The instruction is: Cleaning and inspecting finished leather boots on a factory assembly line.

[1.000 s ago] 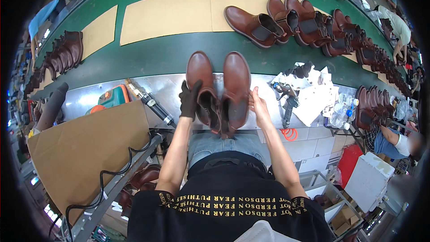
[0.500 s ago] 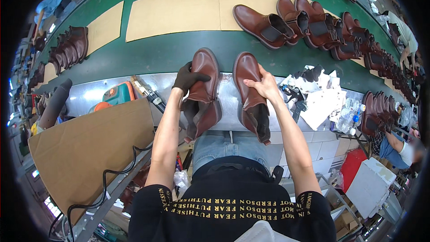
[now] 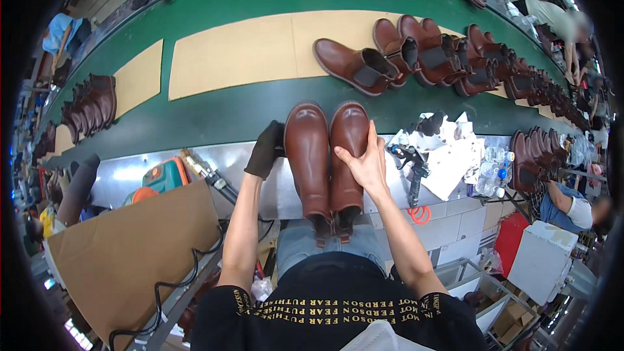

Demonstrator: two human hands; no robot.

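Held boots (image 3: 308, 162) have moved closer together.

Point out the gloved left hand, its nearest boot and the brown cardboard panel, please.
Gloved left hand (image 3: 265, 151): head view, back of glove.
Nearest boot (image 3: 307, 156): head view, upper.
Brown cardboard panel (image 3: 133, 247): head view, broad face.

black short-sleeved tee (image 3: 338, 279) (yellow lettering (image 3: 331, 312) across) | blue jeans (image 3: 296, 247) | left hand (image 3: 266, 149): dark glove (image 3: 262, 157)
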